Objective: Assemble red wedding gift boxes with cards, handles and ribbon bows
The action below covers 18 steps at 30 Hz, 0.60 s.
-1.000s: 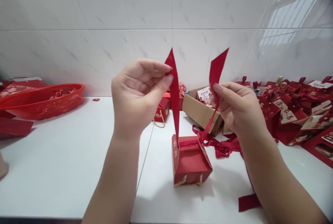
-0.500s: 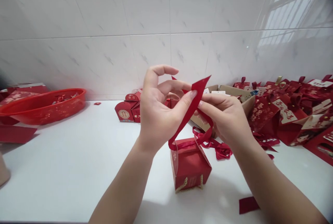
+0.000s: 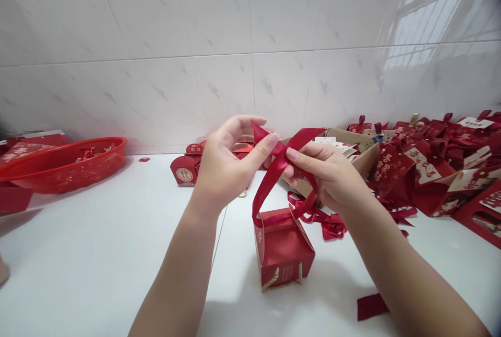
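A red gift box [image 3: 287, 245] with gold rope on its front stands upright on the white table. Red ribbon [image 3: 270, 183] runs through its top and rises in two strands that cross above it. My left hand [image 3: 230, 162] pinches one pointed ribbon end between thumb and fingers. At the crossing, my right hand [image 3: 329, 170] pinches the ribbon with thumb and forefinger; the other end sticks out above it. Both hands are raised over the box, and their fingers hide part of the crossing.
To the left stands a red plastic basin [image 3: 78, 170] with small red items inside. Another red box [image 3: 183, 171] sits behind my left hand. Behind my right hand is an open cardboard box [image 3: 370, 157], beside many red gift bags [image 3: 426, 165]. Loose ribbon [image 3: 332, 227] and a dark red strip [image 3: 371, 307] lie on the table.
The ribbon strands now cross in front of each other between my hands. My left hand has moved slightly left and down, holding a different-looking pointed end. The gift box remains on the table.
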Motion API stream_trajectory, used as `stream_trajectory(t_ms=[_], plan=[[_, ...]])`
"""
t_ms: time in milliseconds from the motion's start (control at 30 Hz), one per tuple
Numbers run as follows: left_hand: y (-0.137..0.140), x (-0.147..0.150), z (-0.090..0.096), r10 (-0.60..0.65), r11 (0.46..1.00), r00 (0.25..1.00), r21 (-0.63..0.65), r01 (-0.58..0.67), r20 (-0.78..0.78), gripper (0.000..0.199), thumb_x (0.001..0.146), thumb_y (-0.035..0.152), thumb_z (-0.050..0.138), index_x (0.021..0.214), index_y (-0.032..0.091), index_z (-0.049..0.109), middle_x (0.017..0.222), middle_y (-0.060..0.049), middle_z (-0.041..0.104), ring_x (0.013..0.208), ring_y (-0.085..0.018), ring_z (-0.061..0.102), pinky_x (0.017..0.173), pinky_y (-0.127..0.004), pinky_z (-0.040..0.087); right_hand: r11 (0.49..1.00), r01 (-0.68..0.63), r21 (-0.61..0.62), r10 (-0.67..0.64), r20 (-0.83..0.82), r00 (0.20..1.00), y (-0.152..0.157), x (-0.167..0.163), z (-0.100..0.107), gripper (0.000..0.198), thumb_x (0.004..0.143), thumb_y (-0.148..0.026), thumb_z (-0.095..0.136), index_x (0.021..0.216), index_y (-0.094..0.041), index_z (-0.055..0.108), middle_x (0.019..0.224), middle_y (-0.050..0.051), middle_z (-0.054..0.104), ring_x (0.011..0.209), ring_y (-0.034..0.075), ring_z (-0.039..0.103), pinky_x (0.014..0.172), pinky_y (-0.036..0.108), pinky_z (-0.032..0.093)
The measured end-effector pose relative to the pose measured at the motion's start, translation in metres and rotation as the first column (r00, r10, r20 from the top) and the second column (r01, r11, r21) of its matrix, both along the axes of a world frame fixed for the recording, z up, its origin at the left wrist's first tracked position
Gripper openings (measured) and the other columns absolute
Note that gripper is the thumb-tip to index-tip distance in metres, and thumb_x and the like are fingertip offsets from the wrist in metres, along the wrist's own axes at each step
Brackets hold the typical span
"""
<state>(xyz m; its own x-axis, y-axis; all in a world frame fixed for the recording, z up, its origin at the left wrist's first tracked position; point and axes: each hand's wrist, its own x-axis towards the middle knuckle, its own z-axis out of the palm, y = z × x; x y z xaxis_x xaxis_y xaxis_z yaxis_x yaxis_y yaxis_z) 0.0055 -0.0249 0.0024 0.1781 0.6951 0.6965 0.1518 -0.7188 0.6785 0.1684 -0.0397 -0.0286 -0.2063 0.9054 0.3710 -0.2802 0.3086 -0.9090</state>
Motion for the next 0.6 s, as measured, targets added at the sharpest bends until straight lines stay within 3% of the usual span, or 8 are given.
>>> stream_trajectory(t_ms=[100,167,267,333,467,600], plan=[[0.0,-0.008,0.0,-0.057,0.985,0.993,0.154,0.074,-0.107,0.002,0.077,0.021,0.065,0.079,0.021,0.066,0.08,-0.002,0.068,0.078,-0.016,0.064,0.071,-0.029,0.054,0.999,-0.04,-0.028,0.039,-0.032,0.999,0.002,0.001,0.001,0.017,0.076,-0.033,0.068,0.074,-0.017,0.064,0.068,-0.001,0.064,0.053,0.008,0.056,0.051,0.02,0.046],[-0.001,-0.011,0.0,-0.087,0.964,0.963,0.223,0.146,-0.255,0.008,0.076,0.016,0.064,0.073,0.022,0.068,0.077,-0.002,0.066,0.079,-0.016,0.063,0.074,-0.031,0.053,0.999,-0.037,-0.024,0.036,-0.059,0.998,0.004,0.001,0.001,0.013,0.077,-0.031,0.066,0.081,-0.019,0.066,0.068,-0.002,0.063,0.053,0.008,0.056,0.053,0.021,0.047],[-0.001,-0.013,0.001,-0.06,0.967,0.894,0.196,0.163,-0.445,0.003,0.073,0.023,0.069,0.071,0.025,0.071,0.078,-0.003,0.061,0.078,-0.017,0.06,0.069,-0.031,0.051,1.0,-0.005,-0.03,0.004,-0.045,0.999,0.006,0.002,0.001,0.011,0.077,-0.03,0.065,0.081,-0.02,0.066,0.061,-0.003,0.059,0.052,0.009,0.054,0.053,0.023,0.047],[0.0,-0.013,0.002,-0.057,0.977,0.883,0.156,0.145,-0.465,0.011,0.071,0.032,0.071,0.065,0.023,0.069,0.075,-0.003,0.058,0.073,-0.016,0.057,0.063,-0.029,0.05,1.0,0.028,0.004,-0.028,0.021,0.999,0.006,0.003,0.001,0.011,0.077,-0.03,0.064,0.075,-0.019,0.066,0.058,-0.002,0.058,0.054,0.011,0.055,0.055,0.024,0.047],[0.001,-0.011,0.005,-0.102,0.994,0.945,0.008,0.11,-0.31,0.039,0.084,0.046,0.053,0.057,0.019,0.057,0.059,-0.001,0.051,0.053,-0.011,0.048,0.047,-0.024,0.042,0.954,0.132,0.268,-0.182,0.173,0.968,0.004,0.007,0.0,0.012,0.078,-0.028,0.062,0.07,-0.019,0.066,0.066,0.002,0.063,0.067,0.015,0.06,0.067,0.029,0.049],[0.004,-0.012,0.003,-0.169,0.972,0.947,-0.207,0.113,-0.274,0.03,0.088,0.044,0.047,0.073,0.021,0.059,0.059,0.001,0.053,0.045,-0.01,0.045,0.038,-0.021,0.037,0.796,0.144,0.588,-0.374,0.29,0.881,0.003,0.014,0.0,0.01,0.076,-0.019,0.058,0.072,-0.021,0.067,0.073,0.003,0.065,0.072,0.017,0.061,0.069,0.032,0.05]])
